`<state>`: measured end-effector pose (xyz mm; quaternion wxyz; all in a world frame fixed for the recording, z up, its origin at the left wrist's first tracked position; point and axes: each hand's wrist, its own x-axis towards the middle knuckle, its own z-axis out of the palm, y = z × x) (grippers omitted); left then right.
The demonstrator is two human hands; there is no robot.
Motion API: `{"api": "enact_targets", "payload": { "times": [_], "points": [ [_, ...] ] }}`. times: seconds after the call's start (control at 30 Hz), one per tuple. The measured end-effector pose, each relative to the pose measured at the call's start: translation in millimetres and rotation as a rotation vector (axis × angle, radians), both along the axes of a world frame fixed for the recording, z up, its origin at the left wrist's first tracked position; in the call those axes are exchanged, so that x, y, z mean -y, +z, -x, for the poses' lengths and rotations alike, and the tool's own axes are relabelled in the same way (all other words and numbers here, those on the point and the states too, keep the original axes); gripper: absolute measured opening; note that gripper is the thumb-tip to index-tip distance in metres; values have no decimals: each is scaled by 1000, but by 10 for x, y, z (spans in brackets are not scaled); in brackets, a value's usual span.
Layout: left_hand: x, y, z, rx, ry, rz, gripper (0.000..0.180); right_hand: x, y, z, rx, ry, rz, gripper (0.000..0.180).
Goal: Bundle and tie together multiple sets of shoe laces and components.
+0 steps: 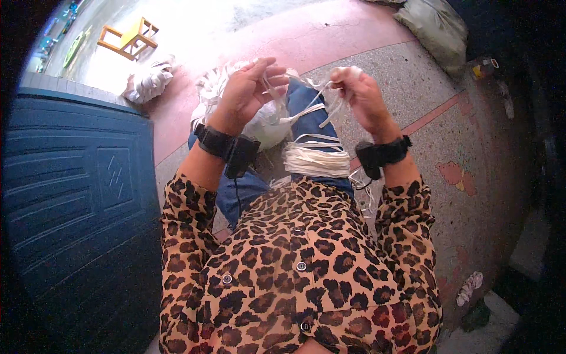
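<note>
My left hand (246, 94) is raised over a heap of white strips (213, 87), its fingers loosely curled and partly apart, with a thin white strip looped across them. Level with it, my right hand (364, 99) pinches a white strip (323, 91) between thumb and fingers. That strip runs slack between the hands, over my knee. Many turns of flat white strip (317, 160) are wound around my right thigh, over the blue trousers (303, 106). A pale plastic bag (268, 133) sits between my legs. Loose ends hang beside the thigh.
A blue panelled door (76, 177) stands at the left. Beyond it are a white bundle (150, 79) and a small yellow wooden chair (130, 38). A large pale sack (436, 32) lies at the far right. A twisted white bundle (470, 289) rests on the speckled floor (407, 88).
</note>
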<state>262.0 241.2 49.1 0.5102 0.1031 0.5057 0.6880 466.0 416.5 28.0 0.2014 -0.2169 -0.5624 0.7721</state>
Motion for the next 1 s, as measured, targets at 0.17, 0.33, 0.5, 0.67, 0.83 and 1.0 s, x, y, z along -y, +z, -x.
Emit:
{"api": "enact_targets", "payload": {
  "times": [0.17,0.33,0.5,0.67,0.83,1.0],
  "points": [
    [121,-58,202,17,-6,62,42,-343,83,-389,-141,-142,54,19],
    [229,33,329,-75,-65,-21,48,-832,32,-843,-407,-286,347,15],
    [240,304,263,-108,-13,-79,47,-900,-327,-964,-475,-124,694,17],
    [120,311,131,-58,53,-116,55,70,-362,-362,-172,63,723,18],
    [7,369,-19,25,59,-182,68,733,-204,230,174,27,36,20],
    [-25,406,-171,-15,89,-204,83,951,-139,522,210,-153,-632,33]
  ]
}}
